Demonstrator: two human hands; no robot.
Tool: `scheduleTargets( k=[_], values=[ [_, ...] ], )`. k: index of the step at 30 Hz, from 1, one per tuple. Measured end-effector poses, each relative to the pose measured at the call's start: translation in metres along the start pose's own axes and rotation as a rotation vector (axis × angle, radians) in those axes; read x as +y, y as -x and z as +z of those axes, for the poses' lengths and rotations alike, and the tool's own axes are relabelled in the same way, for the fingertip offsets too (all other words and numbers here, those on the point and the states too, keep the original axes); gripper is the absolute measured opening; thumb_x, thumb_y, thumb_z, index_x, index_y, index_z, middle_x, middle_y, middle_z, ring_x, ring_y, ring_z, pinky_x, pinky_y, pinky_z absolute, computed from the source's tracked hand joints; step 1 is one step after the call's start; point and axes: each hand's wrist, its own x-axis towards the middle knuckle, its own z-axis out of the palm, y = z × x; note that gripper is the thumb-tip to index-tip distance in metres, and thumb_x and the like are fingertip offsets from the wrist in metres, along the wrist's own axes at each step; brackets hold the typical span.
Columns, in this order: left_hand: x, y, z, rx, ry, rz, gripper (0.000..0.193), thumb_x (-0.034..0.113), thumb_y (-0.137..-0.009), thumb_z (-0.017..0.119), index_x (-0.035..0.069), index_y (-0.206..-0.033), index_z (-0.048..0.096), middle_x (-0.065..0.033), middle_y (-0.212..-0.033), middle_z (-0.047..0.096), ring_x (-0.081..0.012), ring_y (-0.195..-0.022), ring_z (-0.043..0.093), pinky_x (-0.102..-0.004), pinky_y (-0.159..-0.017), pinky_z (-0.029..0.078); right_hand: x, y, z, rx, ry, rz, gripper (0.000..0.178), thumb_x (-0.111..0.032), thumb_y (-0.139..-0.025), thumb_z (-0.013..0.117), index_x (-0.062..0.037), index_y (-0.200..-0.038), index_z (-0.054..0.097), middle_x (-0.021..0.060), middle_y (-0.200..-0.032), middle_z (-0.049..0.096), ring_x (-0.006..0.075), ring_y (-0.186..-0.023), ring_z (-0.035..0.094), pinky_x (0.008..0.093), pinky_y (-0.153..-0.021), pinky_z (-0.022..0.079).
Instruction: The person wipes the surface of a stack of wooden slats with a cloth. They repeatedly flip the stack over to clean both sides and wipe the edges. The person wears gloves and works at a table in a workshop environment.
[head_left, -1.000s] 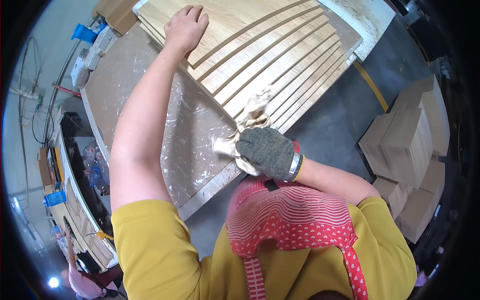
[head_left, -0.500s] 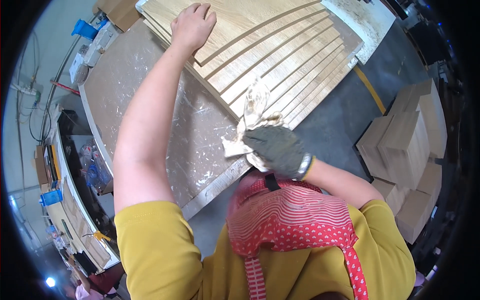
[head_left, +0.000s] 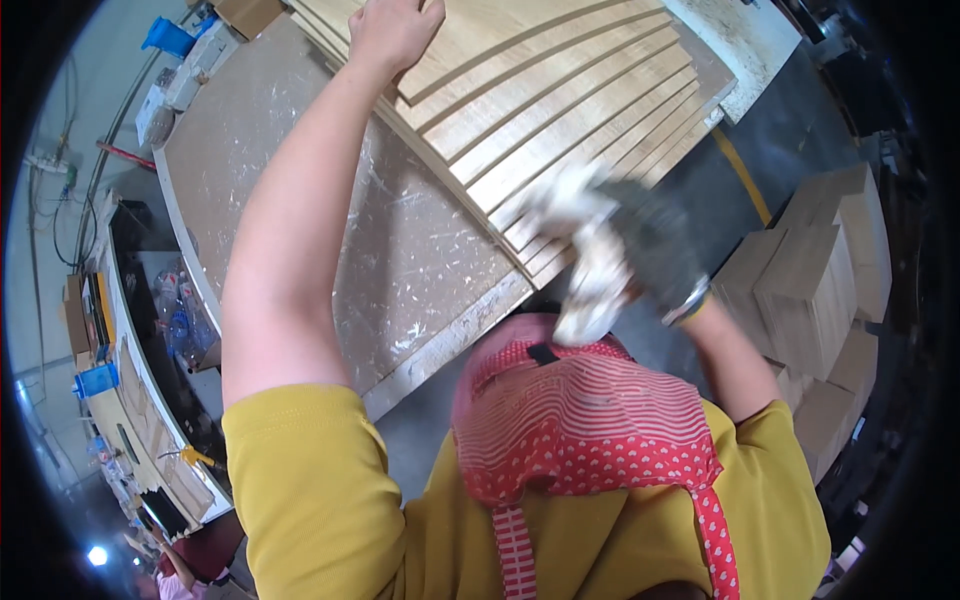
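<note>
My bare left hand (head_left: 393, 35) rests on the top panel of a fanned stack of wood-grain panels (head_left: 530, 95), near its left edge. Its fingers are loosely spread on the surface and partly cut off by the frame's top. A dark grey glove covers my right hand (head_left: 655, 240), which is closed on a crumpled white rag (head_left: 590, 225). The rag is blurred by motion and lies over the near right end of the stepped panels. One part of it hangs past their edge toward my apron (head_left: 590, 420).
The panels lie on a paint-spotted workbench (head_left: 420, 260). Cardboard boxes (head_left: 815, 290) are stacked on the floor to the right, beyond a yellow floor line (head_left: 742, 175). A blue container (head_left: 168, 36) sits at the far left, and plastic bottles (head_left: 182, 320) fill a shelf below.
My right hand has swept the rag right and slightly upward, from the bench corner across the panel ends. My left hand and the panels sit a little higher in view.
</note>
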Motion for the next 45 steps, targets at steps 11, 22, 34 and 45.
scheduleTargets(
  k=[11,22,34,45],
  values=[
    [0.007,0.0,-0.007,-0.005,0.021,-0.012,0.048,0.037,-0.092,0.045,0.005,-0.126,0.057,-0.017,-0.134,0.052,-0.0328,-0.127,0.046,-0.0439,-0.107,0.035,0.007,-0.008,0.048,-0.26,0.57,-0.343,0.038,-0.004,-0.079,0.067,-0.004,-0.117,0.063,0.0146,-0.112,0.065,0.0302,-0.11,0.06,0.0398,-0.094,0.048],
    [-0.007,-0.017,0.013,-0.001,0.017,0.054,0.052,0.045,-0.091,0.044,0.015,-0.132,0.054,-0.0083,-0.137,0.052,-0.0285,-0.126,0.048,-0.0431,-0.104,0.037,0.068,-0.008,0.052,0.084,0.563,-0.26,0.041,-0.017,-0.082,0.063,-0.0171,-0.122,0.061,0.0145,-0.112,0.06,0.0298,-0.105,0.059,0.0395,-0.094,0.046],
    [-0.001,-0.007,0.0,-0.048,-0.009,0.003,0.048,0.038,-0.095,0.045,0.011,-0.134,0.052,-0.0124,-0.142,0.046,-0.0295,-0.132,0.042,-0.0442,-0.108,0.031,0.034,-0.038,0.003,-0.006,0.141,-0.085,0.055,-0.041,-0.087,0.059,-0.0014,-0.125,0.056,0.0176,-0.118,0.061,0.0224,-0.063,0.062,0.0366,-0.05,0.052],
    [0.004,-0.005,0.0,-0.099,-0.043,-0.011,0.047,0.037,-0.097,0.043,0.015,-0.137,0.049,-0.01,-0.143,0.044,-0.0272,-0.133,0.041,-0.0417,-0.109,0.03,0.067,-0.061,-0.002,0.014,0.773,-0.677,0.03,-0.019,-0.087,0.055,-0.0083,-0.114,0.061,0.0071,-0.088,0.062,0.0193,-0.078,0.061,0.0371,-0.069,0.053]
  ],
)
